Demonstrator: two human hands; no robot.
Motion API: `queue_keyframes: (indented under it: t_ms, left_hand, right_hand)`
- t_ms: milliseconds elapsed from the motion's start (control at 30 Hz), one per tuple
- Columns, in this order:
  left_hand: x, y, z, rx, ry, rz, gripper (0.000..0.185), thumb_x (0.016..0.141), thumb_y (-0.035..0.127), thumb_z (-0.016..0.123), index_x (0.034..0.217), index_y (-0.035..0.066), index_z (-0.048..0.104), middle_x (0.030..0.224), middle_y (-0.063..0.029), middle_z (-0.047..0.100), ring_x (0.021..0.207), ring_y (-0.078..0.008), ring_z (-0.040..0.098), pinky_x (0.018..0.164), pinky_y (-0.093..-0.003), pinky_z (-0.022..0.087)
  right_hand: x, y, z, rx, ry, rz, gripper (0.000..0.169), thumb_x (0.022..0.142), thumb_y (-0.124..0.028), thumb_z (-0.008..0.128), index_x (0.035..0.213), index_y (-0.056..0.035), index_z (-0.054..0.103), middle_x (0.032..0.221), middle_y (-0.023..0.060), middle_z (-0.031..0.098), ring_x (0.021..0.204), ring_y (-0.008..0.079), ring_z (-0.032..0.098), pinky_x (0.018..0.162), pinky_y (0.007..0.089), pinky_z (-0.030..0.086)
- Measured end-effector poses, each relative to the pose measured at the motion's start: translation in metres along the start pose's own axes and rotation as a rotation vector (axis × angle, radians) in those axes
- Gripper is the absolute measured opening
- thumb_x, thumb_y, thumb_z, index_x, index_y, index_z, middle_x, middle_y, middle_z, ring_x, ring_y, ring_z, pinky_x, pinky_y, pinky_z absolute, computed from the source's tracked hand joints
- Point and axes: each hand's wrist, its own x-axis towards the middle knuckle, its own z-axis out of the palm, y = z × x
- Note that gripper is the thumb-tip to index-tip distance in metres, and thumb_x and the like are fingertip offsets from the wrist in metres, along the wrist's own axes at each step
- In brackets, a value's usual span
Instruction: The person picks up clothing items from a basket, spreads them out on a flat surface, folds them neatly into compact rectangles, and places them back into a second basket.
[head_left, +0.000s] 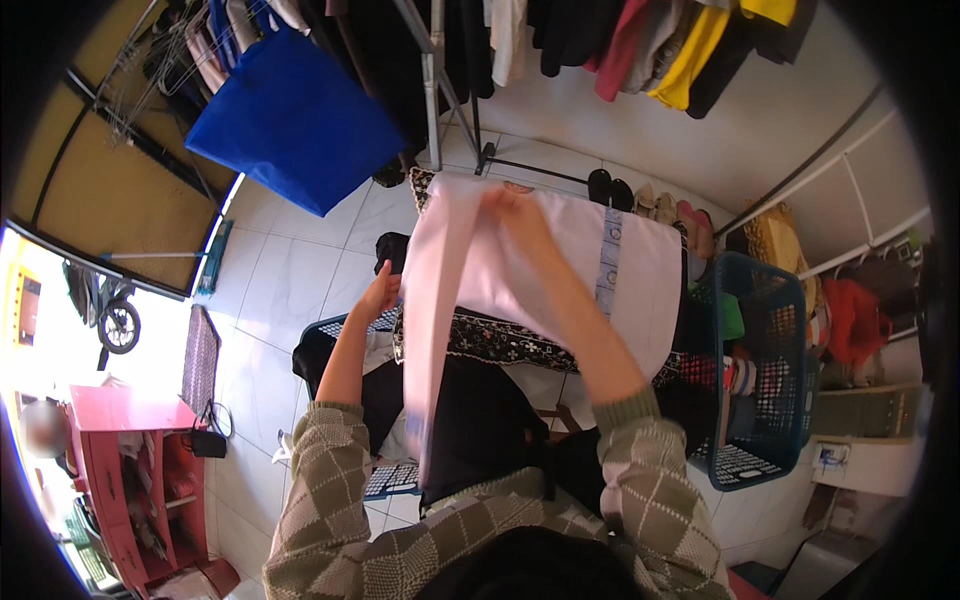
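A white garment with a blue patterned strip (564, 240) lies over a narrow board or table covered in black floral cloth (510, 341). My right hand (513, 210) is at the garment's far edge, its fingers on the fabric; motion blur hides the exact hold. On the left, a raised flap of the same garment (435, 300) hangs down over the near edge towards my lap. My left hand (384, 291) is beside this flap, thumb up; whether it holds any cloth does not show.
Blue plastic laundry baskets stand at the right (796, 375) and below left (311, 330), both with clothes. A blue bag (292, 120) hangs at the upper left by clothes racks. Several shoes (664, 206) line the wall. A pink cabinet (135, 412) stands at the lower left.
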Motion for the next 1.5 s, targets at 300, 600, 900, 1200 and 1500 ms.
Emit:
queue_keyframes:
  t_ms: [300,600,900,1200,1500]
  left_hand:
    - [-0.020,0.008,0.038,0.189,0.151,0.114,0.023,0.089,0.031,0.061,0.094,0.009,0.065,0.059,0.0066,0.046,0.050,-0.0032,0.042,0.045,-0.0200,0.031]
    - [-0.012,0.012,0.036,0.162,0.237,0.092,0.018,0.087,0.026,0.062,0.089,0.008,0.065,0.059,0.0079,0.045,0.052,-0.0035,0.038,0.047,-0.0202,0.028]
    - [-0.011,0.016,0.036,0.501,0.321,0.149,0.022,0.086,0.026,0.062,0.087,0.005,0.067,0.066,0.0057,0.052,0.059,-0.0049,0.042,0.053,-0.0224,0.034]
    - [0.000,0.003,0.021,0.573,0.307,0.213,0.021,0.084,0.023,0.061,0.078,0.004,0.064,0.064,0.0043,0.052,0.060,-0.0059,0.043,0.055,-0.0245,0.036]
    - [0.008,0.012,0.003,0.927,0.358,0.097,0.028,0.079,0.032,0.060,0.075,0.005,0.062,0.066,-0.0049,0.058,0.067,-0.0180,0.054,0.064,-0.0414,0.039]
  right_hand:
    - [-0.078,0.003,-0.138,-1.349,0.203,-0.405,0.043,0.077,-0.028,0.070,0.110,-0.0063,0.053,0.101,0.0105,0.059,0.095,0.0265,0.059,0.080,0.0382,0.045]
    - [-0.236,0.026,-0.238,-2.058,0.557,-0.016,0.036,0.068,-0.016,0.067,0.101,-0.0096,0.055,0.100,0.0089,0.057,0.097,0.0295,0.053,0.083,0.0450,0.035]
    - [-0.216,-0.036,-0.238,-2.172,0.686,0.225,0.007,0.075,-0.011,0.059,0.082,-0.0102,0.063,0.080,0.0065,0.065,0.079,0.0279,0.063,0.079,0.0432,0.039]
    - [-0.218,-0.068,-0.328,-1.515,0.664,0.115,0.022,0.074,-0.025,0.064,0.087,-0.0076,0.067,0.084,0.0123,0.067,0.081,0.0326,0.064,0.071,0.0390,0.050]
    - [-0.154,-0.057,-0.355,-0.752,0.776,0.214,0.040,0.079,-0.032,0.067,0.098,0.0036,0.061,0.089,0.0101,0.064,0.079,0.0173,0.060,0.069,0.0304,0.048]
